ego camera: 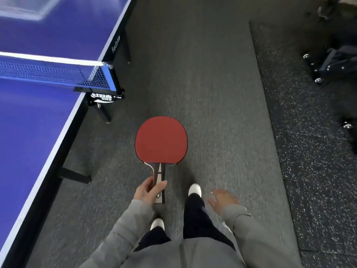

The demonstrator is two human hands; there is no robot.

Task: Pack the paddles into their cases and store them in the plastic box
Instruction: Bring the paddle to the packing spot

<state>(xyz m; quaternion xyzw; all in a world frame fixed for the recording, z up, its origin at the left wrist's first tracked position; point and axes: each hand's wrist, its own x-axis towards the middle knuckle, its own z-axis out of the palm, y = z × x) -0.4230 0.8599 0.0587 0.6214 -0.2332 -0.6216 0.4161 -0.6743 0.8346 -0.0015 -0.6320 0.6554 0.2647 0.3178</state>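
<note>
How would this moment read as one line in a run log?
left hand: holds red paddle by handle | right hand: empty, open | case, box: not in view | beside table

- The paddle [161,140] is showing a plain red face — its handle [160,180] is striped in black, red and pale wood.
- The table [34,117] is showing deep blue with a white edge line and a black frame.
- The net [48,73] is showing a blue mesh under a white top band.
- The sleeves [123,233] are showing grey, the trousers [195,219] dark, the shoes [194,189] white.
- The floor [212,93] is showing dark grey — the mat [313,151] beside it is showing black with white speckles.
</note>
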